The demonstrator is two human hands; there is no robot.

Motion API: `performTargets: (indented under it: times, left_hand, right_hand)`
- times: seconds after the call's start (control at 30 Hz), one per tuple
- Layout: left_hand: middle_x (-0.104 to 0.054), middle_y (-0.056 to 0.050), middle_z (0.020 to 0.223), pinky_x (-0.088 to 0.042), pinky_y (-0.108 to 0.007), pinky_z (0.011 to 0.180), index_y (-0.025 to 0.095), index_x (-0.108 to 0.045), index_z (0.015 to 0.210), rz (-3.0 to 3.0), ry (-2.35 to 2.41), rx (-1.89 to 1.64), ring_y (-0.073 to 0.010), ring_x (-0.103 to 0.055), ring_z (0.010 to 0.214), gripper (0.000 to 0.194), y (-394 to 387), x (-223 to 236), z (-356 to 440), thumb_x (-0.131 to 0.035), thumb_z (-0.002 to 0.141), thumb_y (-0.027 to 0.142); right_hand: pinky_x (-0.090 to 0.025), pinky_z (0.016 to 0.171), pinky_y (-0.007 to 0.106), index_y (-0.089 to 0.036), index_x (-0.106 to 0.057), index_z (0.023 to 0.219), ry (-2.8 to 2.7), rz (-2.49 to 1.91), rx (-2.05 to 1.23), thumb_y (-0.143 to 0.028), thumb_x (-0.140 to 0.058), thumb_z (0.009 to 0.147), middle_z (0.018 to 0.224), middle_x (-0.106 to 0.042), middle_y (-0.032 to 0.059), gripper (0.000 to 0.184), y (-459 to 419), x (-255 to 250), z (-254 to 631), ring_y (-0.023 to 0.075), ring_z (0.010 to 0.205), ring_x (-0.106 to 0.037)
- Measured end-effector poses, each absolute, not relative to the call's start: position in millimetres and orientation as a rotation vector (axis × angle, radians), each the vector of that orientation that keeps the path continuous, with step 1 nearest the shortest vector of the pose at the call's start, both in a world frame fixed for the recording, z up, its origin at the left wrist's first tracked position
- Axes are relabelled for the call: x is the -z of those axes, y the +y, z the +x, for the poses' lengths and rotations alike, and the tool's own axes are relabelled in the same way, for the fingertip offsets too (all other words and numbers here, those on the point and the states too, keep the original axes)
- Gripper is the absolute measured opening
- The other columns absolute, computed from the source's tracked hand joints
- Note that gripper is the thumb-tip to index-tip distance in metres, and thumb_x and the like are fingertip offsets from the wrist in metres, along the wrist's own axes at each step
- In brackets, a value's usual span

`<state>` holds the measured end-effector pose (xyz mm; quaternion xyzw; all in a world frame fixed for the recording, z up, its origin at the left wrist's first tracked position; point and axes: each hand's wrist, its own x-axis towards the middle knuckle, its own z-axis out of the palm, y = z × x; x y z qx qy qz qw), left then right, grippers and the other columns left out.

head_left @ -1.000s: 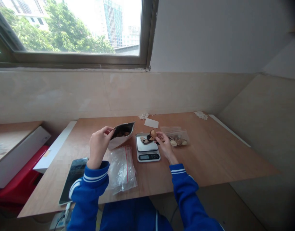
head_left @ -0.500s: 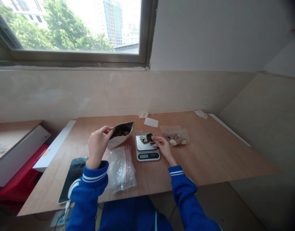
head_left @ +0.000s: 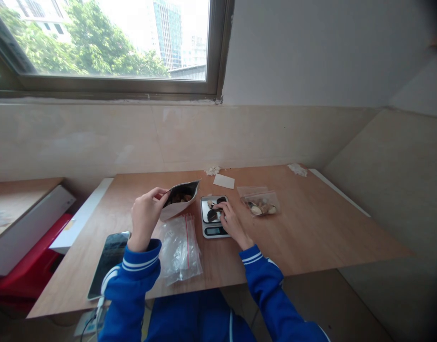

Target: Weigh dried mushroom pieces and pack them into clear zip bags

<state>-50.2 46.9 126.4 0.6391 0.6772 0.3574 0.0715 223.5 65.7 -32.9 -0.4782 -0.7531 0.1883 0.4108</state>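
My right hand (head_left: pixel 232 222), the nearer, curls over dark-brown rounded pieces (head_left: pixel 212 215) at its ten o'clock on the white, silver-topped scale (head_left: pixel 204 209); grip unclear. My left hand (head_left: pixel 147 209) pinches the pale, open pouch (head_left: pixel 179 208), three o'clock.

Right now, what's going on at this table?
A person's left hand pinches the edge of an open pouch with brown pieces inside. The right hand is over a small scale, fingertips at the dark and pale pieces on its plate; whether they grip one is hard to tell. Clear zip bags lie in front of the pouch, and a bag with pieces in it lies right of the scale.
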Motion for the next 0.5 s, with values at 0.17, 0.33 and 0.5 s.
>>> performTargets:
  times: [0.17, 0.33, 0.5]
  left_hand:
    - [-0.071, -0.001, 0.070, -0.036, -0.025, 0.056, 0.026, -0.074, 0.084, 1.911, 2.029, -1.074, -0.0163, -0.061, 0.063, 0.027, 47.0, -124.7, -50.5, -0.057, 0.082, 0.047]
    - [-0.070, -0.001, 0.068, -0.035, -0.024, 0.055, 0.026, -0.074, 0.084, 1.913, 2.029, -1.080, -0.0165, -0.062, 0.063, 0.026, 47.3, -122.2, -51.2, -0.057, 0.082, 0.046]
    - [-0.070, -0.001, 0.068, -0.035, -0.024, 0.055, 0.027, -0.074, 0.084, 1.892, 2.036, -1.072, -0.0163, -0.062, 0.063, 0.027, 46.2, -122.1, -50.2, -0.057, 0.082, 0.048]
  right_hand:
    - [-0.043, 0.100, 0.043, -0.019, -0.045, 0.113, -1.524, -1.269, -0.498, -0.015, -0.039, 0.080, 0.113, -0.052, 0.0119, 0.033, 66.0, 48.3, 231.1, 0.0221, 0.111, -0.052]
    - [-0.047, 0.095, 0.040, -0.021, -0.041, 0.115, -1.299, -1.245, -0.576, -0.031, -0.046, 0.088, 0.114, -0.054, 0.0120, 0.029, 60.4, 60.0, 234.0, 0.0208, 0.106, -0.058]
    - [-0.049, 0.092, 0.040, -0.020, -0.049, 0.111, -1.349, -1.244, -0.654, -0.040, -0.054, 0.087, 0.114, -0.060, 0.0119, 0.031, 52.1, 58.6, 230.2, 0.0224, 0.106, -0.060]
